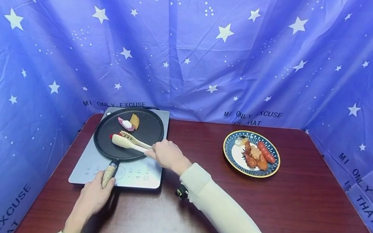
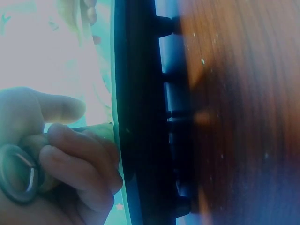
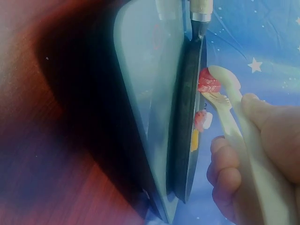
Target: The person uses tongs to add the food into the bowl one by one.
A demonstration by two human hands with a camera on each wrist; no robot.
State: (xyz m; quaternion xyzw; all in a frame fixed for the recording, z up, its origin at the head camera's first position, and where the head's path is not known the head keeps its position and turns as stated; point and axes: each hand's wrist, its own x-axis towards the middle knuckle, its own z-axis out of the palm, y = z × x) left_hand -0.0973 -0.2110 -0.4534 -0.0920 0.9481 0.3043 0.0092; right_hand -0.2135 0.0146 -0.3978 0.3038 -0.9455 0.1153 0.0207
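Note:
My left hand [image 1: 94, 194] grips the wooden handle [image 1: 109, 175] of a flat black frying pan [image 1: 139, 149], which sits on a white induction cooktop [image 1: 85, 162]. In my right hand [image 1: 170, 156] is a pair of cream tongs [image 1: 125, 142], held over the pan. Their tips are at a red piece of food [image 3: 208, 82], mostly hidden by the tongs in the head view. Farther back in the pan lie a pink-and-white piece [image 1: 126, 124] and a yellow-brown piece [image 1: 134, 121]. The left wrist view shows fingers [image 2: 79, 164] curled round the handle, near its ring end.
A blue-patterned plate [image 1: 229, 154] stands right of the cooktop, holding sausages [image 1: 266, 151] and several browned pieces of food [image 1: 252, 159]. The dark red table [image 1: 302, 212] meets a blue starry curtain [image 1: 198, 54] at the back and sides.

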